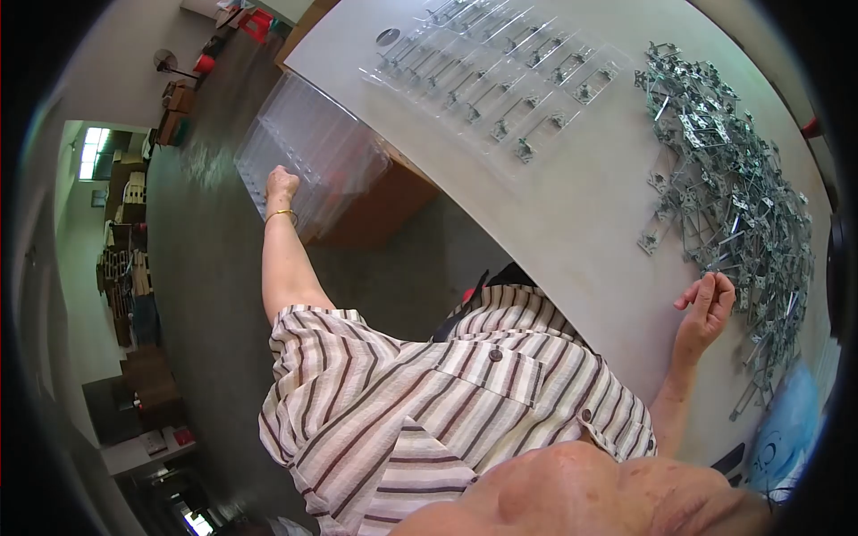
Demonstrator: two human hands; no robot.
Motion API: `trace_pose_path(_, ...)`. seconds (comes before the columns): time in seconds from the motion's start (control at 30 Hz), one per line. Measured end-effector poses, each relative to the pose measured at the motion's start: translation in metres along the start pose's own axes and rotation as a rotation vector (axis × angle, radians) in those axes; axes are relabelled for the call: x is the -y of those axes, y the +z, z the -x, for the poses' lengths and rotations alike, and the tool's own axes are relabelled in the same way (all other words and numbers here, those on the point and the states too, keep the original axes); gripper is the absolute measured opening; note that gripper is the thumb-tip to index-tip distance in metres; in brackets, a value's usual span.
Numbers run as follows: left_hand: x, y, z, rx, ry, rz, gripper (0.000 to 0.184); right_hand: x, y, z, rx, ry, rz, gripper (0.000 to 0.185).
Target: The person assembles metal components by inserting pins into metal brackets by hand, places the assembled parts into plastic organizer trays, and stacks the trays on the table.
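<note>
Beside a pale table (581, 228), clear plastic trays (313, 134) half-hiding a brown cardboard box (386, 213) are gripped by the left hand (281, 184). On the table, tangled silvery metal pieces (715, 143) are heaped just beside the bunched right hand (706, 308), whose hold cannot be told.

The table (603, 246) is standing before the person and reaching to the right. On its far part, a tray (505, 67) is lying, with parts (502, 128) sitting in it. A disc (387, 37) is lying left of this tray. To the right, a pile of parts (737, 196) is spreading along the table, and a bag (786, 429) is lying beside its near end. Left of the table, a stack of trays (313, 134) is overlapping a box (384, 214) in view.
</note>
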State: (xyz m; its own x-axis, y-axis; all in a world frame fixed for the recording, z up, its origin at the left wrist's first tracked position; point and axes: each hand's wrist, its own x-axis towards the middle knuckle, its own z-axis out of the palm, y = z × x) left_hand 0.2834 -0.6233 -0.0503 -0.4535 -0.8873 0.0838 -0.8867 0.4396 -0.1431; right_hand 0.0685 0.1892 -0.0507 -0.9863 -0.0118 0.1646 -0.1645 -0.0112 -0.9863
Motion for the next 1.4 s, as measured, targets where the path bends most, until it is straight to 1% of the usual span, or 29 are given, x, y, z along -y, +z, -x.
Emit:
trace_pose_path(0.07,0.01,0.012,-0.008,0.081,0.089,0.002,0.037,0.0,0.001,0.0,-0.003,0.004,0.002,0.011)
trace_pose_path(0.17,-0.023,-0.03,0.029,0.091,-0.022,0.07,0.03,-0.001,0.003,-0.002,-0.003,0.002,0.021,0.01)
trace_pose_path(0.27,-0.019,-0.024,0.026,-0.031,-0.038,-0.014,0.025,-0.001,0.002,-0.002,-0.02,-0.002,0.034,0.01)
trace_pose_path(0.4,-0.006,-0.026,0.022,-0.119,-0.013,-0.03,0.024,0.002,0.003,-0.001,-0.024,0.016,0.018,0.01)
trace_pose_path(0.53,0.004,-0.046,0.024,-0.201,-0.003,-0.049,0.023,0.003,0.003,-0.001,-0.004,0.017,-0.013,0.011)
trace_pose_path(0.67,-0.009,-0.078,0.033,-0.326,0.026,-0.035,0.02,0.006,0.002,-0.001,-0.008,0.026,-0.027,0.011)
trace_pose_path(0.77,-0.028,-0.095,0.02,-0.45,0.154,0.064,0.019,0.003,0.002,-0.001,-0.009,0.01,-0.049,0.01)
trace_pose_path(0.87,-0.09,-0.134,0.036,-0.565,0.407,0.178,0.017,-0.002,-0.001,-0.001,-0.009,-0.006,-0.057,0.009)
trace_pose_path(0.97,-0.175,-0.173,0.076,-0.52,0.566,0.224,0.016,-0.002,-0.001,0.0,-0.006,0.013,-0.064,0.009)
trace_pose_path(1.07,-0.247,-0.185,0.106,-0.477,0.766,0.304,0.017,-0.001,-0.001,0.0,0.004,0.01,-0.091,0.008)
trace_pose_path(1.17,-0.304,-0.189,0.128,-0.378,0.905,0.325,0.02,0.002,-0.001,0.001,0.019,0.007,-0.101,0.008)
trace_pose_path(1.27,-0.351,-0.178,0.142,-0.312,0.935,0.371,0.022,0.004,0.001,0.001,0.021,0.008,-0.118,0.008)
trace_pose_path(1.4,-0.388,-0.171,0.154,-0.201,0.96,0.313,0.023,0.012,0.002,0.002,0.037,0.013,-0.104,0.007)
